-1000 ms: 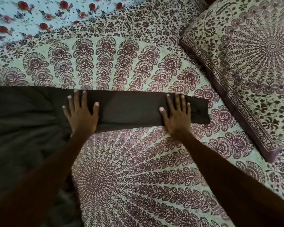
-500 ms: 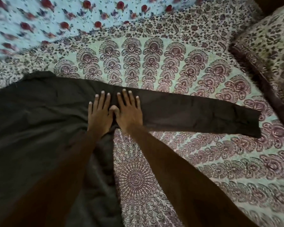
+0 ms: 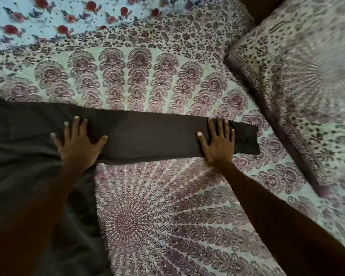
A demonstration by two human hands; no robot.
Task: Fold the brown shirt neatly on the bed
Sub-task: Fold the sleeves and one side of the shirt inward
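Observation:
The brown shirt (image 3: 24, 156) lies spread on the bed, its body at the left and one long sleeve (image 3: 151, 136) stretched flat to the right. My left hand (image 3: 78, 144) rests palm down where the sleeve meets the body, fingers spread. My right hand (image 3: 217, 144) lies flat on the sleeve close to the cuff (image 3: 247, 140), fingers apart. Neither hand grips the cloth. My forearms hide part of the shirt's lower body and of the bedsheet.
The bedsheet (image 3: 147, 76) has a maroon mandala print. A pillow (image 3: 299, 86) in the same print lies at the right, close to the cuff. A pale blue cloth with red flowers (image 3: 68, 16) covers the far edge.
Half a second ago both hands were together at the sleeve's shoulder end. My right hand has slid right along the sleeve to the cuff; my left has stayed near the shoulder.

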